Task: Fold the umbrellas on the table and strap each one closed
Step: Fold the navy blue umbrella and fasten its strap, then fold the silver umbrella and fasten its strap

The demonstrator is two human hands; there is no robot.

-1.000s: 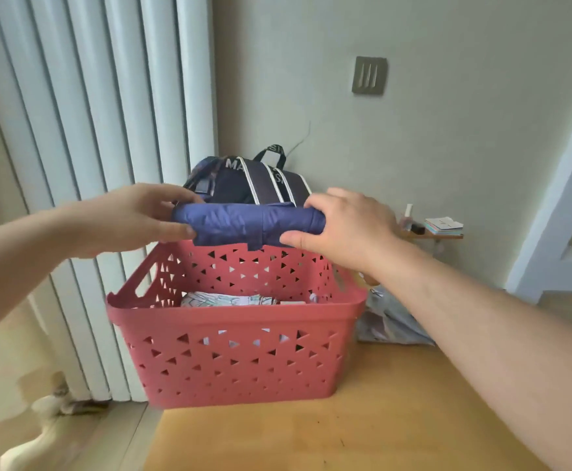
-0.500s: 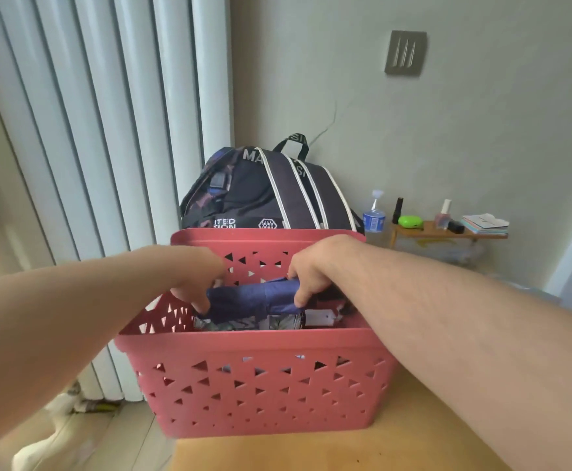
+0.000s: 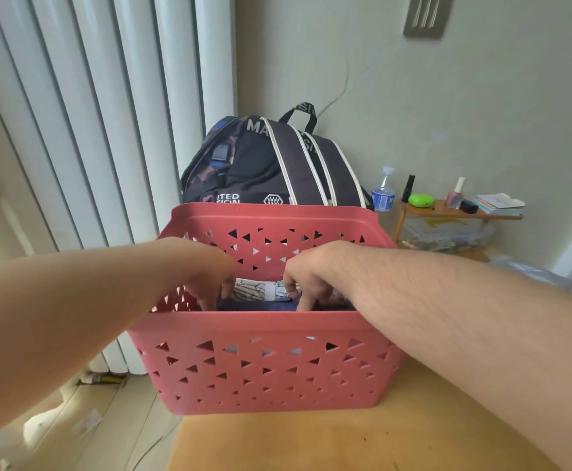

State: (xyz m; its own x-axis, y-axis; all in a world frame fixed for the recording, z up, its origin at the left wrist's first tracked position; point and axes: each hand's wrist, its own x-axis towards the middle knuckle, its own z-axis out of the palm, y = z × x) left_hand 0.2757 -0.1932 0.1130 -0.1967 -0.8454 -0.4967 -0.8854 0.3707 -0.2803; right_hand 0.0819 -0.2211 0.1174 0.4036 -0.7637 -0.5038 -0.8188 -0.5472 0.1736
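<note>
A folded dark blue umbrella point(image 3: 255, 305) lies low inside the red plastic basket point(image 3: 244, 322), mostly hidden by the front wall. My left hand point(image 3: 206, 277) reaches down into the basket and holds the umbrella's left end. My right hand point(image 3: 306, 277) holds its right end, fingers pointing down. Behind the blue one lies a folded umbrella with a pale leaf pattern point(image 3: 250, 289), seen between my hands.
The basket stands at the far edge of a wooden table point(image 3: 311, 443). A dark backpack point(image 3: 264, 171) leans on the wall behind it. A small shelf point(image 3: 447, 212) with bottles and books is at the right. Vertical blinds point(image 3: 91, 130) hang at the left.
Both hands have carried the blue umbrella from above the basket's rim down into the basket, where it now rests in front of the patterned umbrella.
</note>
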